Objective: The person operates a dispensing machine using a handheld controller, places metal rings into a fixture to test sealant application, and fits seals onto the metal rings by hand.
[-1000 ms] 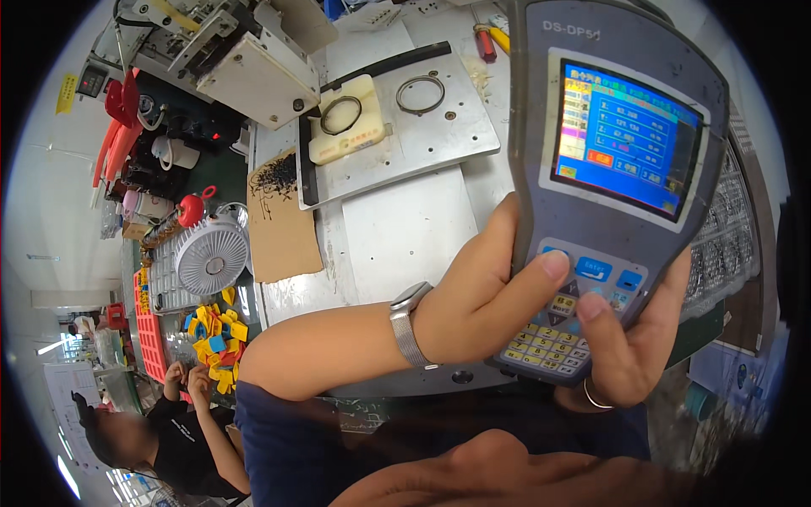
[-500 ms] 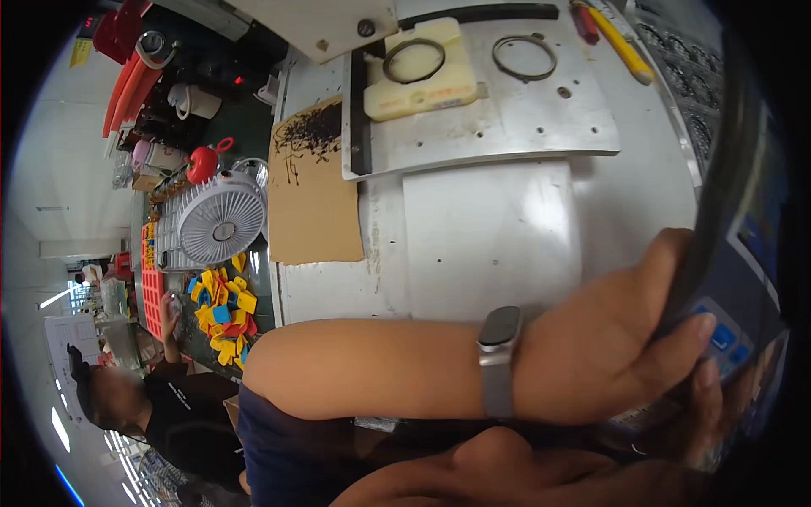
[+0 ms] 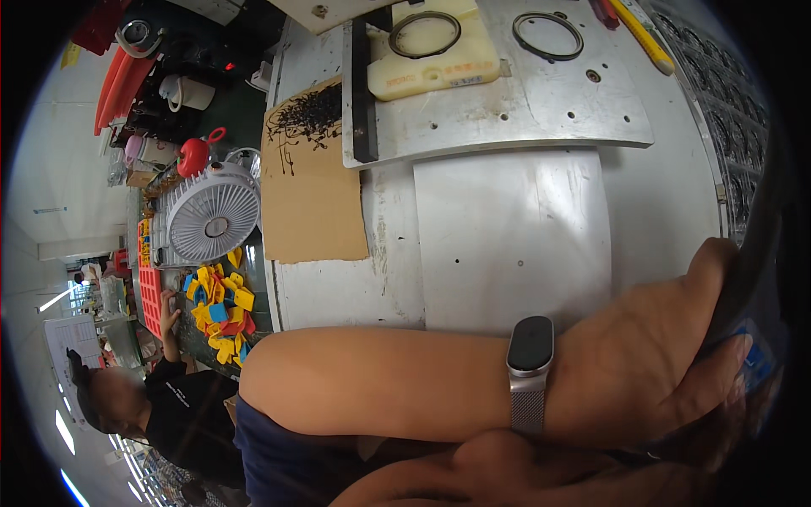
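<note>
My left forearm, with a grey-banded watch (image 3: 530, 346) at the wrist, reaches across from the left. The fingers of my left hand (image 3: 650, 355) are closed round a dark flat phone (image 3: 758, 359) at the right rim, seen nearly edge-on with a bit of blue screen showing. Below it, in shadow, my right hand (image 3: 714, 431) lies close to the phone's lower part; its fingers are too dark to read. Beyond the arms, a metal plate (image 3: 541, 127) carries a cream block (image 3: 435, 76) with a dark ring (image 3: 425, 35) on it and another ring (image 3: 547, 36) beside it.
A white sheet (image 3: 515, 245) and cardboard (image 3: 314, 220) with black bits (image 3: 308, 118) lie on the bench. At far right are a yellow-handled tool (image 3: 642, 34) and trays of rings (image 3: 718, 118). Leftward stand a fan (image 3: 215, 221), yellow and blue pieces (image 3: 220, 313) and a co-worker (image 3: 182, 414).
My left hand and the phone have shifted right, toward the rim, and less of the screen shows. The view has moved slightly, so the plate and rings sit higher. The co-worker's hand has moved a little.
</note>
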Available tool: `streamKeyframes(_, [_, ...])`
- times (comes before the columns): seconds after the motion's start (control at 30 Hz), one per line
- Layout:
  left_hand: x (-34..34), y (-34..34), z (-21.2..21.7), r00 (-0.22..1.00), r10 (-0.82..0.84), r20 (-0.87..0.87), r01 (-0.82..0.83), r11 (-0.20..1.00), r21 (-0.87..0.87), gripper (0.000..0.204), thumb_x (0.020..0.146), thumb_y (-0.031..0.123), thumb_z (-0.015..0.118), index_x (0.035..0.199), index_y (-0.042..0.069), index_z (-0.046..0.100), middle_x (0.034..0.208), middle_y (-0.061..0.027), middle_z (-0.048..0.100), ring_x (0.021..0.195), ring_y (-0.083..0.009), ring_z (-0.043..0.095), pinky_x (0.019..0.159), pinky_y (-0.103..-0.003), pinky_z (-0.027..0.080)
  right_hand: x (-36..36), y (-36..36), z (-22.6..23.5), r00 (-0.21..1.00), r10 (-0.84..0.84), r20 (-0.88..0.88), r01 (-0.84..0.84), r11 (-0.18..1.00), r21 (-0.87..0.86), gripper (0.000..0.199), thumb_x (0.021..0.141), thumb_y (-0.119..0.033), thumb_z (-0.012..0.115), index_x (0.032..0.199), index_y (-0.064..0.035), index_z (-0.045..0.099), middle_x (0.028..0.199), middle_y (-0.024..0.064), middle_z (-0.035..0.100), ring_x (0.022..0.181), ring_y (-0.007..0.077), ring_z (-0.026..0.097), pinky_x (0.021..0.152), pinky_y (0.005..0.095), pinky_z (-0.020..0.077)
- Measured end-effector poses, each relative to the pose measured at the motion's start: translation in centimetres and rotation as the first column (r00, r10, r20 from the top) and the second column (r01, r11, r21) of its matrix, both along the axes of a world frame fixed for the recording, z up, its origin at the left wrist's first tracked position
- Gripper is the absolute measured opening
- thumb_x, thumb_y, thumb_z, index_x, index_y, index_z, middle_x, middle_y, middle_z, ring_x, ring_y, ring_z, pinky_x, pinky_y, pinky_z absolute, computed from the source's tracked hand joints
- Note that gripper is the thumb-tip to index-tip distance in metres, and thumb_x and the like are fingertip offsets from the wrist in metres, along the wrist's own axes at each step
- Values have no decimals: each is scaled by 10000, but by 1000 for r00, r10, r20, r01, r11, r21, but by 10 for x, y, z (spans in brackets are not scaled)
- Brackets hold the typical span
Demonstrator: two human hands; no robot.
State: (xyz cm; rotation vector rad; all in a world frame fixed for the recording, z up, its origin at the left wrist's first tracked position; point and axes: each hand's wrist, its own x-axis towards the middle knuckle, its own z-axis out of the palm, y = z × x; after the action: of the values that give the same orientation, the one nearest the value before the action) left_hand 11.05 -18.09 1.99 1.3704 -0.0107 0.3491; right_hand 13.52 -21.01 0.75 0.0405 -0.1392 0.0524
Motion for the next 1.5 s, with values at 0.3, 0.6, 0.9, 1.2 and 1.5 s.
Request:
streamKeyframes(0.3, [5, -2, 7, 999, 37, 19, -38, 998, 44, 480, 900, 213, 537, 1214, -95, 344, 793, -230, 584, 691, -345, 579, 611, -391, 463, 5, -27, -2, 998, 54, 26, -31, 837, -546, 610, 852, -87, 541, 1328, 141, 234, 1293, 220, 402, 1232, 241, 380, 1074, 331, 246])
streamKeyframes(0.6, [9, 1, 3, 1000, 1, 28, -1, 1000, 9, 486, 903, 214, 532, 1232, -90, 343, 812, -216, 605, 692, -313, 607, 600, -362, 481, 6, -47, -9, 990, 132, 48, -33, 551, -834, 667, 829, -85, 535, 1375, 128, 216, 1327, 238, 400, 1232, 271, 406, 1073, 358, 266])
streamKeyframes(0.9, [8, 0, 2, 1000, -5, 18, 6, 999, -33, 499, 933, 273, 502, 1244, -62, 301, 823, -259, 583, 758, -446, 585, 666, -460, 471, -5, -74, 12, 986, 128, 109, 57, 356, -933, 726, 806, -82, 528, 1421, 114, 197, 1360, 257, 398, 1232, 301, 431, 1072, 385, 286])
streamKeyframes(1.2, [1, -1, 3, 999, -38, -5, 38, 999, -7, 464, 994, 200, 443, 1377, -12, 291, 1290, -118, 475, 1167, -144, 463, 992, -320, 402, 50, -110, 33, 850, 392, 352, 241, 305, -921, 567, 891, -26, 428, 1417, 77, 244, 1301, 172, 467, 1168, 206, 472, 1025, 319, 344])
streamKeyframes(1.5, [10, 6, -3, 994, -108, 29, 107, 994, 36, 413, 1019, 238, 381, 1350, -4, 330, 1275, -121, 500, 1164, -172, 508, 983, -322, 431, 67, -109, 23, 751, 449, 485, 269, 462, -845, 463, 904, -11, 443, 1351, 57, 344, 1231, 149, 515, 1110, 180, 512, 964, 306, 406])
